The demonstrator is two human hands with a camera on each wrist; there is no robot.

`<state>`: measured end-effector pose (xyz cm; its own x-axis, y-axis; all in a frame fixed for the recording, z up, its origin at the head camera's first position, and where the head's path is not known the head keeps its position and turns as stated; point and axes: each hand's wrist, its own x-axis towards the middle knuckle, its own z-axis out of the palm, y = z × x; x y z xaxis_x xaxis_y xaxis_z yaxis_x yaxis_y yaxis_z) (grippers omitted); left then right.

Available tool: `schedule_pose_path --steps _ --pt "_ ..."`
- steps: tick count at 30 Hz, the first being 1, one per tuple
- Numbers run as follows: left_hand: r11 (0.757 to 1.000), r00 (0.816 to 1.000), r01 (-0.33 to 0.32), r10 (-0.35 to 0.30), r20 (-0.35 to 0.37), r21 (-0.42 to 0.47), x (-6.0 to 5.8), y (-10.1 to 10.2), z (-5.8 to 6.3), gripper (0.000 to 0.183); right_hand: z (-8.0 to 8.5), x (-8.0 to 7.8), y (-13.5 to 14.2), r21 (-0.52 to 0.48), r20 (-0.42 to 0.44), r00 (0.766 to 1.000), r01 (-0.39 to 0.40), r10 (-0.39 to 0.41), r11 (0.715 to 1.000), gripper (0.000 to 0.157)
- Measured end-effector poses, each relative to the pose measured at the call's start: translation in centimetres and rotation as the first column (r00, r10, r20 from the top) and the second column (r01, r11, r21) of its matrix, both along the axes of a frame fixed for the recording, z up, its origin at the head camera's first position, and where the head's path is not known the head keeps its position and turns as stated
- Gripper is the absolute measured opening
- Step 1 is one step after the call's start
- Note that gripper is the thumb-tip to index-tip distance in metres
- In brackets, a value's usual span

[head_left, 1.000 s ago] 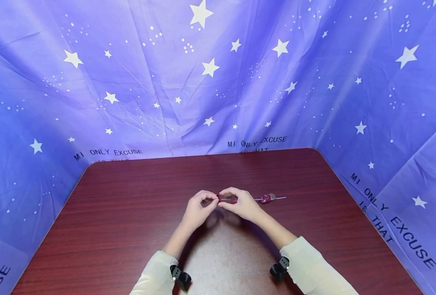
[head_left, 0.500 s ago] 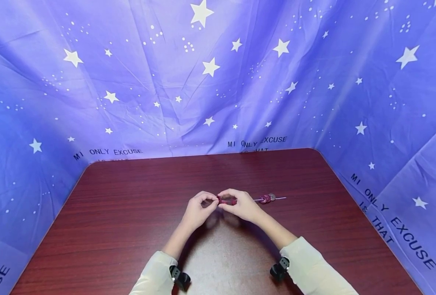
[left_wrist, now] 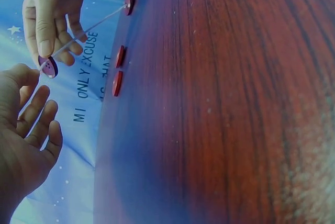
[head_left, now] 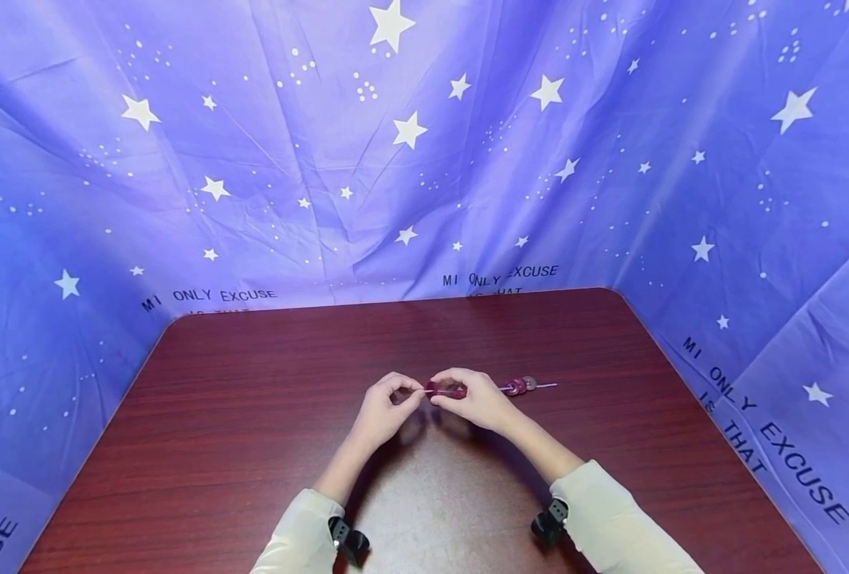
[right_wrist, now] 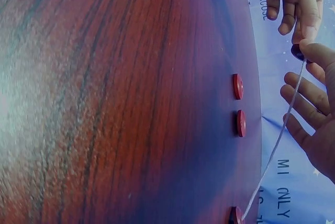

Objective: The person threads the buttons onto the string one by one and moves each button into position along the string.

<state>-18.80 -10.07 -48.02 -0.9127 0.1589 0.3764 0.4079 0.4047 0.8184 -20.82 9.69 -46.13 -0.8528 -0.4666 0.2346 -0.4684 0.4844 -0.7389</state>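
In the head view, the left hand [head_left: 388, 408] and right hand [head_left: 480, 399] work with their fingertips nearly meeting above the table [head_left: 281, 367]. Beyond the right hand's outer side, a string [head_left: 548, 386] trails away, with a cluster of reddish buttons [head_left: 516, 387] and a grey button [head_left: 530, 383] along it; how many reddish ones there are is hard to tell.

In the left wrist view, a dark red button [left_wrist: 49, 67] hangs between the two hands. The right hand pinches it at its edge, other fingers loosely spread. The left hand pinches the string close by with thumb and forefinger, its remaining fingers half curled around nothing. From there the string slopes up past the right hand. Beyond the hands, one loose button [left_wrist: 121, 56] and another loose button [left_wrist: 117, 84] lie near each other on the table, apart from the string.

In the right wrist view, the pinched button is mostly covered by fingertips, so whether the string passes fully through a hole cannot be told here. The string runs fairly straight from the right fingertips.

My judgement of the risks: if little string pokes past the button, a weak left pinch could let it slip back out. If the right hand relaxes, the button could drop or twist. Hard pulling could drag the farther buttons toward the hands.
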Motion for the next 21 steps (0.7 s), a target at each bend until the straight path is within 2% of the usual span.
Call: schedule_pose_path --steps 13,21 --pt "1.000 1.000 -0.008 0.008 -0.010 0.001 0.0 -0.1 -0.1 0.008 0.3 -0.1 0.9 0.066 -0.044 0.999 0.027 -0.024 0.997 0.028" --pt "1.000 1.000 -0.014 0.014 0.007 -0.014 0.0 -0.1 -0.2 0.009 0.6 -0.2 1.5 0.077 -0.034 0.999 0.043 -0.041 0.996 0.027"
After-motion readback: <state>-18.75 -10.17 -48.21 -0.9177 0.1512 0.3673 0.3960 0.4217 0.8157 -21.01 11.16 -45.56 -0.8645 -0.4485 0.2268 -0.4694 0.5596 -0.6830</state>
